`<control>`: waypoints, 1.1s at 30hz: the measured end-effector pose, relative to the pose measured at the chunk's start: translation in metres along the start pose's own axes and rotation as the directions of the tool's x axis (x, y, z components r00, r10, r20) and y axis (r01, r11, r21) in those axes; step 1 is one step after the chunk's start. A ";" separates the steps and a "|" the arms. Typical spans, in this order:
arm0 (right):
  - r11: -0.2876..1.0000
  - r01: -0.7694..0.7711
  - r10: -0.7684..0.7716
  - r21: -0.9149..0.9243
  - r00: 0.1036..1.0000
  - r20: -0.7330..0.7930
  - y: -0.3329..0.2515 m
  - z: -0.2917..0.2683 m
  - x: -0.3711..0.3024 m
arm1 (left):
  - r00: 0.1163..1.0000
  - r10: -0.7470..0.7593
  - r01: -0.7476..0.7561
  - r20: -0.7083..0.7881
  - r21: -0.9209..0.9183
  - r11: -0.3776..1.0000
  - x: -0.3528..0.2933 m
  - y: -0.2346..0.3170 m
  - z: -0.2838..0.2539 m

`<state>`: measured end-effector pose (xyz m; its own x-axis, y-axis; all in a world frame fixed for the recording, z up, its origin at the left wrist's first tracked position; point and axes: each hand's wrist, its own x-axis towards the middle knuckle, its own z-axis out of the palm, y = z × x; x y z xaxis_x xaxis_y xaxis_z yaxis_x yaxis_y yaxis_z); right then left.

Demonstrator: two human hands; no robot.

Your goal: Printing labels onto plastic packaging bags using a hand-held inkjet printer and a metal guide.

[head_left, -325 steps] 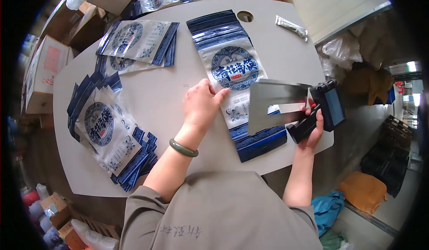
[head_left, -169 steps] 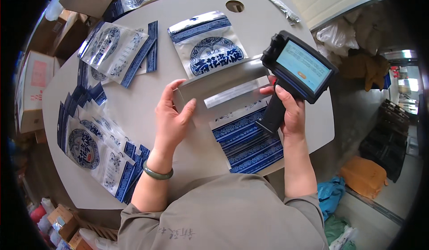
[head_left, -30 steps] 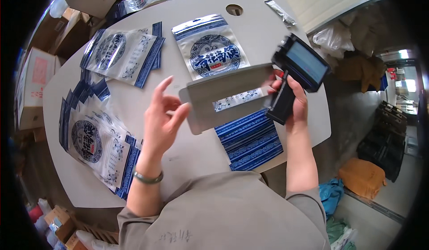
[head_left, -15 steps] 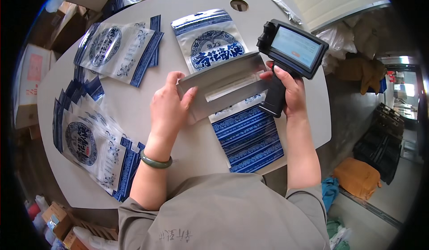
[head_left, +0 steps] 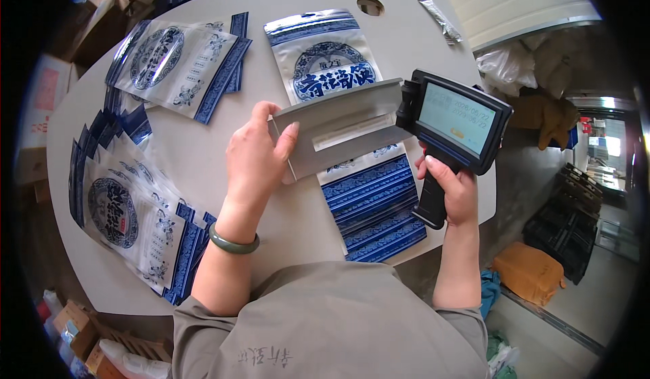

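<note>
On the counter (head_left: 291, 230), far L: fanned blue-and-white pouches (head_left: 135, 223). Next, L hand (head_left: 252, 159) pinches the L end of a slotted metal plate (head_left: 305, 128) over the pouch stack (head_left: 372, 189); can't tell if they're touching. R hand (head_left: 459, 195) wraps the handheld printer (head_left: 452, 118), by plate's R end. Prob. best: press plate flat, then run printer square, steady pace.
</note>
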<state>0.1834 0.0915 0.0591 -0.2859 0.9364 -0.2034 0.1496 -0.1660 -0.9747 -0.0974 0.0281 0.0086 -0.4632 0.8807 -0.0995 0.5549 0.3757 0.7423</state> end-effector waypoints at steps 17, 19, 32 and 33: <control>0.958 -0.194 0.224 -0.211 0.966 0.127 -0.019 0.031 -0.013 | 0.999 -0.034 0.035 -0.043 0.018 0.999 -0.004 -0.005 -0.001; 0.947 -0.227 0.262 -0.227 0.955 0.137 -0.029 0.044 -0.015 | 0.998 -0.029 0.030 -0.052 0.015 0.999 -0.004 -0.005 -0.001; 0.834 -0.365 0.456 -0.415 0.878 0.145 -0.049 0.107 -0.020 | 0.995 0.036 -0.034 -0.089 0.024 0.999 -0.006 -0.007 0.000; 0.798 -0.378 0.485 -0.469 0.865 0.129 -0.050 0.109 -0.020 | 0.994 0.047 -0.044 -0.100 0.032 0.999 -0.006 -0.007 0.000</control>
<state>0.0783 0.0479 0.1020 -0.2964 0.6894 -0.6609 0.6718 -0.3414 -0.6573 -0.0984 0.0202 0.0037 -0.5035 0.8640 0.0019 0.5964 0.3459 0.7243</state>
